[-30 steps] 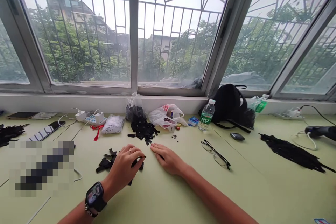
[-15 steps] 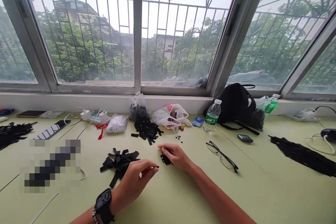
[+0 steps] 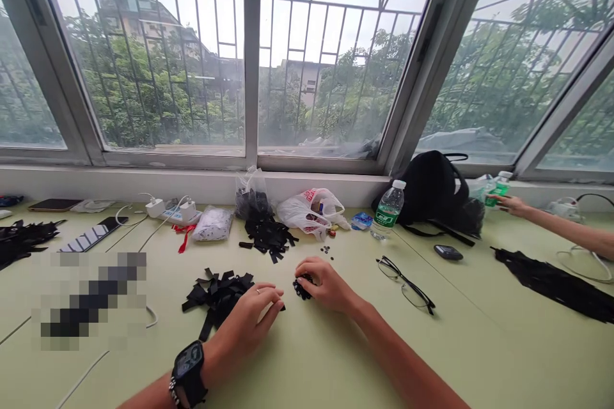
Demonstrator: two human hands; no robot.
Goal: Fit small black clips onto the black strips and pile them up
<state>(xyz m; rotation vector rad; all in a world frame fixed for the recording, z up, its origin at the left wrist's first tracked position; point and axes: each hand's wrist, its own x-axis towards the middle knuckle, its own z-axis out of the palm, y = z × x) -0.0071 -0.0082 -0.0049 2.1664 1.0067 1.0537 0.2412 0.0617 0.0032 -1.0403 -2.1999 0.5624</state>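
And here's the long pale-green table [image 3: 480,358] under the windows, with black-framed eyeglasses [image 3: 405,284] lying open on it and a small black device [image 3: 448,252] nearby! Further back, a plastic water bottle [image 3: 389,209] stands upright just in front of a black backpack [image 3: 432,195], a white plastic bag [image 3: 307,212] slumps to its left, and a power strip [image 3: 175,216] carries two white chargers [image 3: 188,209]. Out past the iron window grille [image 3: 302,32], green trees [image 3: 144,89] fill the view!
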